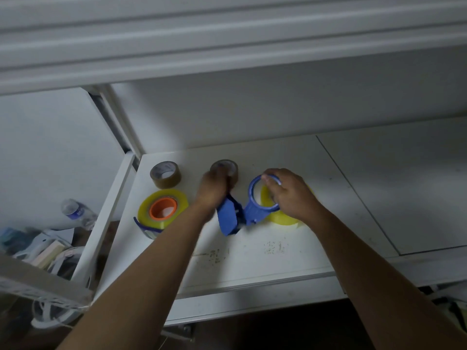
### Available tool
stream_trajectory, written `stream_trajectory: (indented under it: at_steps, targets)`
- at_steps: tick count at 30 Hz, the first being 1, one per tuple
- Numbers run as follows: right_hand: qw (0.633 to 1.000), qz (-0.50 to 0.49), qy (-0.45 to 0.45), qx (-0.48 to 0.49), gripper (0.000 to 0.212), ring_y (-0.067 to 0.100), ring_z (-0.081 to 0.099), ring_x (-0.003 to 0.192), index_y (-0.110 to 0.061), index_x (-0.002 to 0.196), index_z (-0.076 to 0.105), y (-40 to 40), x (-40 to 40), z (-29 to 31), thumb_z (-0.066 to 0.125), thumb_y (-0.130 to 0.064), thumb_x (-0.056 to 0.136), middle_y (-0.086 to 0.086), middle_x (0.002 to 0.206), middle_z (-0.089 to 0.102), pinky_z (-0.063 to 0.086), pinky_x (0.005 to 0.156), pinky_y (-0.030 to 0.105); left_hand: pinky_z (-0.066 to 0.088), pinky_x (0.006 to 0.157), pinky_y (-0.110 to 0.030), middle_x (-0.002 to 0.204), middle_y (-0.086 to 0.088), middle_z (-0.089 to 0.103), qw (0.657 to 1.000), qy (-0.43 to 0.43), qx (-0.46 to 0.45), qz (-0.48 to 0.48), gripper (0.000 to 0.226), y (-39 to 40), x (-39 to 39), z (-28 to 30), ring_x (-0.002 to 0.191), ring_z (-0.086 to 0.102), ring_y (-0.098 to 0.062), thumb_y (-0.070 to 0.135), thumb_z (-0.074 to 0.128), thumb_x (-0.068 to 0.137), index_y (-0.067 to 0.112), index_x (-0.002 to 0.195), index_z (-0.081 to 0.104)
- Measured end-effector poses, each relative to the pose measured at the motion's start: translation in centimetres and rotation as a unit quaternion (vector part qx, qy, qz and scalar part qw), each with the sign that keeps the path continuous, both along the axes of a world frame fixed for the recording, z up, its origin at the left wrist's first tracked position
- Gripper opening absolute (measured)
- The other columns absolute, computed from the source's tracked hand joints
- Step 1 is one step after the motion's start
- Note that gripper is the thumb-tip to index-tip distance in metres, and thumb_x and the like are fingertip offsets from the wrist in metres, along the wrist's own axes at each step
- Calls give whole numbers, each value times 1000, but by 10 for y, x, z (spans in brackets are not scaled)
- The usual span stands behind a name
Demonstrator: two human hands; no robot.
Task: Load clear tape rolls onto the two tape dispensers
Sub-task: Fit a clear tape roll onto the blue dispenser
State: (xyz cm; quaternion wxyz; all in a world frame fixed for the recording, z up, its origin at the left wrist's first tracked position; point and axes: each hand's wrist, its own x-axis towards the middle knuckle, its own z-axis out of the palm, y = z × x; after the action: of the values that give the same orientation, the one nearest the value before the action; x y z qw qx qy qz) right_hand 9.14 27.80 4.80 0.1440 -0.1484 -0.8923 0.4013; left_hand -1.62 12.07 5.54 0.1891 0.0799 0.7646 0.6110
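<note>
The right hand [290,193] curls its fingers over the blue ring [261,195] of a tape dispenser, holding it above a yellowish clear tape roll [285,218] lying flat on the white table [252,258]. My guess is the ring is being lined up with the roll's core so the tape can seat on it. The left hand [214,188] sits at about nine o'clock from the ring, blurred; it seems to steady the dispenser's blue handle [227,218], though I cannot tell how its fingers lie. Farther toward nine o'clock, a second clear roll with an orange core [163,208] already looks fitted on the other dispenser, whose blue part [146,227] pokes out beneath. Two brown tape rolls [165,174] [228,168] stand behind at twelve o'clock, out of the way.
</note>
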Motion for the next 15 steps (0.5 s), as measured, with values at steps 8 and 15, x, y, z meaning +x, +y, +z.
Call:
stream_trajectory:
  at_steps: [8,15]
  targets:
    - [998,-31,47,-21,28,21,59,100,-13,112,63,-2,0,8,47,-32,99,7,108,65,44,89,32,49,69,-31,79,-3,67,997,-10,50,52,23,-3,-16,15,70,62,-20,35,50,94,20,82,63]
    - [978,90,-180,57,32,18,60,87,-21,99,54,6,2,-22,43,-51,95,1,93,64,46,80,34,45,61,-30,79,-6,57,990,12,-128,-48,31,-16,-5,-27,68,67,-23,36,39,99,10,94,56]
